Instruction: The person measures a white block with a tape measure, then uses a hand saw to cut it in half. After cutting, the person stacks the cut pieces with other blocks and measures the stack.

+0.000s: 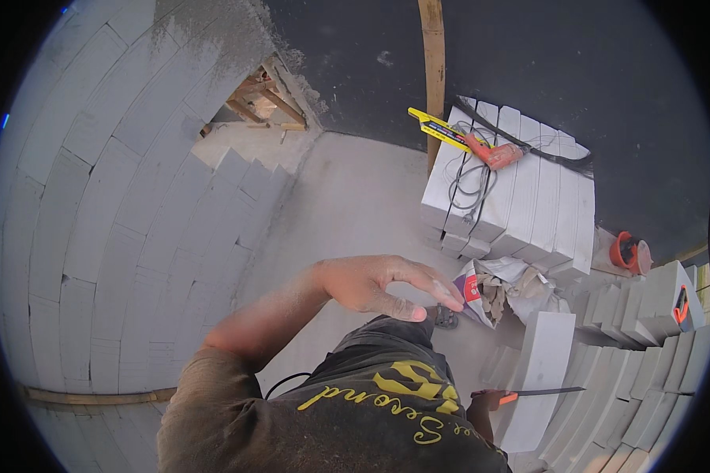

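Note:
My left hand [379,285] is raised in front of my body with nothing in it, its fingers stretched forward and the thumb apart. White dust covers its skin. Low on the right, my right hand [485,400] is closed around the orange handle of a handsaw [546,391]. The saw's long dark blade is seen nearly edge-on and points right, across a tall white block [543,347]. Whether the blade touches that block I cannot tell. Most of my right forearm is hidden behind my shirt.
A block stack [521,197] carries a red power drill [495,151], a yellow tool [442,130] and a coiled cable. Beside it lie a crumpled sack [521,288] and an orange bucket [629,252]. More blocks [607,386] line the right; a block wall [95,213] rises at left.

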Action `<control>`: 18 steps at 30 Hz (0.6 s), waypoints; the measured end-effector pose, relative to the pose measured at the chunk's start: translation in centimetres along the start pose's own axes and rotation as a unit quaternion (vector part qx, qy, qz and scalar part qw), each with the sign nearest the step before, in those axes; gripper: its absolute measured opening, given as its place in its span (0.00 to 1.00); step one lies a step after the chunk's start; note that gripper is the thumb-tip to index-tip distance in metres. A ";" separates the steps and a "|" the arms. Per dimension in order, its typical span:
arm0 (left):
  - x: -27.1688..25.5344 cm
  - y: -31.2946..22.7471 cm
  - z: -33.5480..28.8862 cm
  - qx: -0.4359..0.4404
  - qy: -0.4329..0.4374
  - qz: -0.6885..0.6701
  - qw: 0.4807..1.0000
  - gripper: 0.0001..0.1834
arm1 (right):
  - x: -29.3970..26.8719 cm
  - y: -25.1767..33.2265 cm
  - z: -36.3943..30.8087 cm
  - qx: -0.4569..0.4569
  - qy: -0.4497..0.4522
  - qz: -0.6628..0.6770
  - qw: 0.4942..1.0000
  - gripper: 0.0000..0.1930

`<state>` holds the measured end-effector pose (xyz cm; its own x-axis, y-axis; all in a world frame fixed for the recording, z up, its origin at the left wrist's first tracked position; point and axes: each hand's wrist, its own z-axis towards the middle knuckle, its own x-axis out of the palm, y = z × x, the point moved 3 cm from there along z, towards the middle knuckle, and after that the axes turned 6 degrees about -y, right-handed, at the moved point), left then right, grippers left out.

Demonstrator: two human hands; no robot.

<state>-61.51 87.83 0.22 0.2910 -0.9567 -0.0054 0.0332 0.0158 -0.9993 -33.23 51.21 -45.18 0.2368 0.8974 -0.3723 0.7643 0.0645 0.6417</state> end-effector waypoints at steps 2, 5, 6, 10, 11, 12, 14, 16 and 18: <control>2.7 -5.5 1.7 0.205 0.017 -0.096 0.974 0.22 | 0.1 0.7 -1.8 0.016 0.006 -0.004 1.000 0.30; 6.0 -9.3 1.9 0.323 0.048 -0.151 0.933 0.21 | 0.2 -0.1 -1.3 0.010 0.037 -0.005 0.999 0.30; 6.2 -9.6 1.9 0.334 0.051 -0.157 0.928 0.21 | 0.3 -0.2 -1.2 0.006 0.045 -0.002 0.999 0.30; 7.2 -9.5 1.8 0.359 0.055 -0.173 0.916 0.21 | -0.1 -0.4 -0.7 -0.004 0.064 0.000 0.998 0.30; 7.5 -9.5 1.8 0.362 0.056 -0.176 0.914 0.21 | -0.3 -0.4 -0.6 -0.004 0.068 0.000 0.998 0.30; 7.7 -9.6 1.6 0.366 0.052 -0.176 0.912 0.21 | -0.3 -0.5 -0.5 -0.006 0.073 -0.001 0.997 0.30; 7.8 -9.6 1.2 0.370 0.048 -0.176 0.911 0.20 | -0.2 -0.8 -0.4 -0.009 0.084 -0.007 0.996 0.30; 8.0 -9.4 1.4 0.379 0.054 -0.179 0.906 0.20 | -0.5 -0.4 -0.1 -0.017 0.086 -0.002 0.996 0.30; 8.3 -9.3 1.2 0.384 0.053 -0.179 0.904 0.20 | -0.7 -0.3 0.1 -0.023 0.092 -0.004 0.996 0.30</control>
<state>-58.25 80.04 9.55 0.0370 -0.9622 0.2697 0.7738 -0.1432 -0.6170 -33.56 50.49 -45.15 0.1140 0.9610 -0.2519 0.7371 0.0881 0.6700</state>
